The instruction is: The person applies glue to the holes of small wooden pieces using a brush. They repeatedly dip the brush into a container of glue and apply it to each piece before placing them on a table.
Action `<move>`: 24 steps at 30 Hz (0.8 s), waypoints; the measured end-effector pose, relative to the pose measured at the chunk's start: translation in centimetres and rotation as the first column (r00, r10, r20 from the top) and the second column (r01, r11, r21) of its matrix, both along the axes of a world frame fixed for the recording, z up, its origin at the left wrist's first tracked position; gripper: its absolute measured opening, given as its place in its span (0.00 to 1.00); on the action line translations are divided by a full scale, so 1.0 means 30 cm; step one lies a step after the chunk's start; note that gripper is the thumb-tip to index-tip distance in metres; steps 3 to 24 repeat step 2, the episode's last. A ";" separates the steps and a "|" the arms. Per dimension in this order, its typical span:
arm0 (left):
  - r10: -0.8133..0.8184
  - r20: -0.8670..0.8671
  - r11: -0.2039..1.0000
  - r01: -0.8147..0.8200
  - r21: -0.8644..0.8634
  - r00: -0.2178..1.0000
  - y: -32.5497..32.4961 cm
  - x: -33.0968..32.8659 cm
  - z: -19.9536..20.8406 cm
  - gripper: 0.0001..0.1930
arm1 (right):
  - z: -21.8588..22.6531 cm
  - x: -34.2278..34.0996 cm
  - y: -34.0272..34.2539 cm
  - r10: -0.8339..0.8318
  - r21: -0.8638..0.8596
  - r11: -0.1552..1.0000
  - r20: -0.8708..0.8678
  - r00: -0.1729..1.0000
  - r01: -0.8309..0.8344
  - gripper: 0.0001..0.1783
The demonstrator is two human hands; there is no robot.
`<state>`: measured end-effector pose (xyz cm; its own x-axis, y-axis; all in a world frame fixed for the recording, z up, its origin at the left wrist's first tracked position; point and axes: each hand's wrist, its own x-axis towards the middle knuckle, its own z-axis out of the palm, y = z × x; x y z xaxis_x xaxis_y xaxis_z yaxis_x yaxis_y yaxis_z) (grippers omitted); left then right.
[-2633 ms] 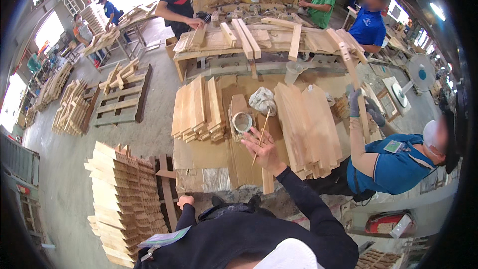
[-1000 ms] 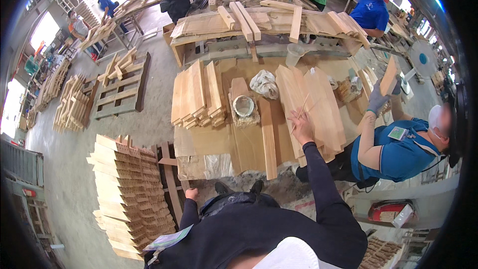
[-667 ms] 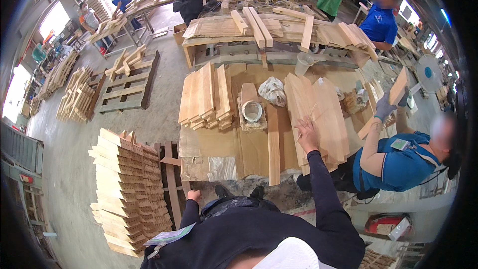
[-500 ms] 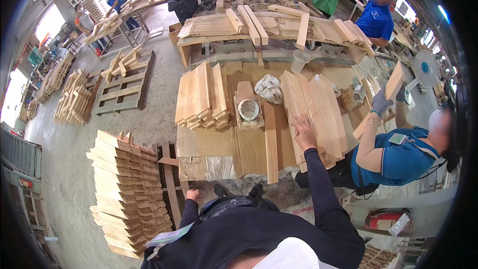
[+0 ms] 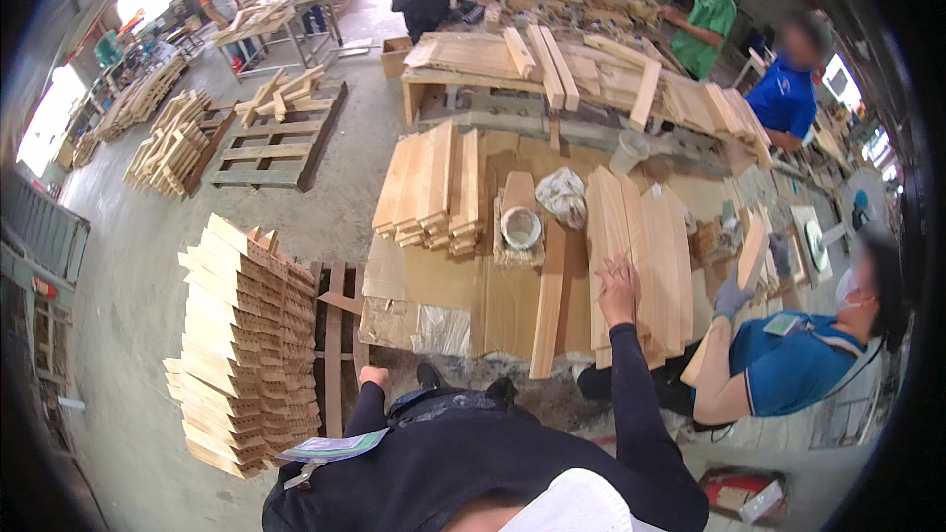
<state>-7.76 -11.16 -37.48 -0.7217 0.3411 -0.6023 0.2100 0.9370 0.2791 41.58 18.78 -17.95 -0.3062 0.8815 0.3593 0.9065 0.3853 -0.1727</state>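
Note:
My right hand (image 5: 618, 291) rests on a row of pale wooden boards (image 5: 662, 266) lying side by side, its fingers spread over the wood. To its left lies a single narrow board (image 5: 550, 305) that juts past the table's near edge. A white tub (image 5: 520, 228) sits on a crusted block, with a crumpled white cloth (image 5: 562, 197) beside it. My left hand (image 5: 373, 376) hangs low by my side, short of the table, its fingers curled with nothing seen in them. A stack of boards (image 5: 424, 182) lies on the table's left part.
The table is covered with cardboard (image 5: 394, 281). At left stands a tall stack of notched wood pieces (image 5: 246, 345) next to a pallet (image 5: 335, 335). A gloved co-worker (image 5: 788, 365) holds a wooden piece (image 5: 752, 248) at right. A workbench (image 5: 473, 54) with boards stands behind.
The view has turned, so the scene sits further right. Thin slivers seen at my right hand before no longer show clearly; its fingers now lie on the boards. The co-worker's wooden piece is lower.

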 end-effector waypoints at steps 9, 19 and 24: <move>-0.122 0.000 0.985 0.121 -0.120 0.993 0.041 0.000 0.021 0.17 | -0.001 0.010 0.023 -0.008 -0.060 0.998 0.050 0.999 0.011 0.10; -0.122 0.000 0.985 0.121 -0.120 0.993 0.041 0.000 0.021 0.17 | -0.001 0.010 0.023 -0.008 -0.060 0.998 0.050 0.999 0.011 0.10; -0.122 0.000 0.985 0.121 -0.120 0.993 0.041 0.000 0.021 0.17 | -0.001 0.010 0.023 -0.008 -0.060 0.998 0.050 0.999 0.011 0.10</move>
